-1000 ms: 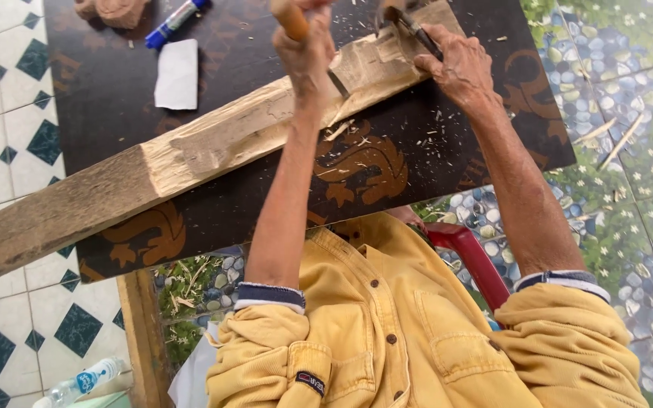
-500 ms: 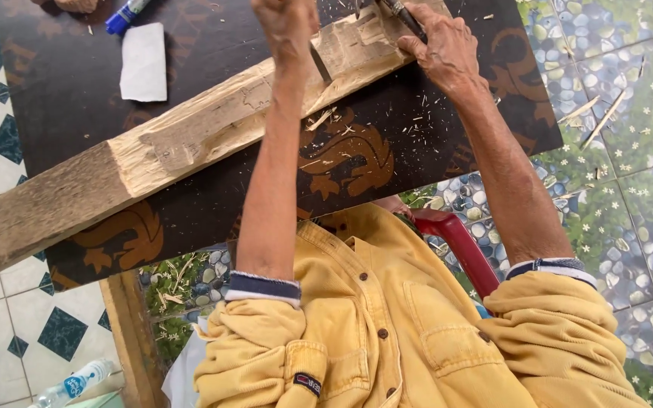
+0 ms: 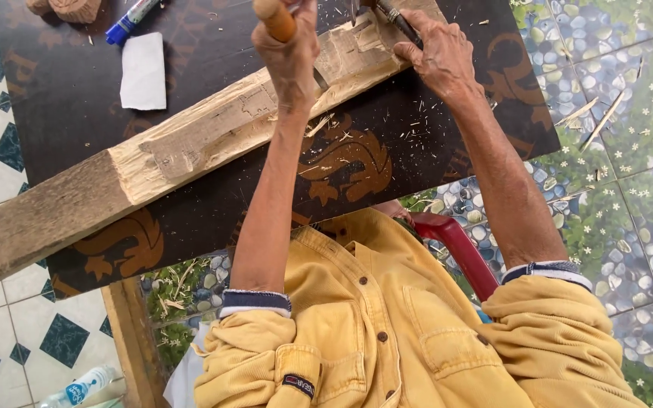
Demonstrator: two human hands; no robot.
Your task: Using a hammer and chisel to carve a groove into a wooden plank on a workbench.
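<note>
Dark brown board with orange dragon motifs serves as the surface [image 3: 213, 60], set over patterned floor tiles. At its upper left lie a blue marker pen [image 3: 131, 15] and a white paper slip [image 3: 143, 72]. A long, pale, rough-hewn wooden beam [image 3: 190, 147] runs diagonally across it, with shavings scattered around. One hand [image 3: 290, 57], on the picture's left, is clamped around a round wooden mallet handle [image 3: 275, 17] above the beam. The other hand [image 3: 436, 53] grips a dark metal chisel [image 3: 398, 19] against the beam's carved upper end.
</note>
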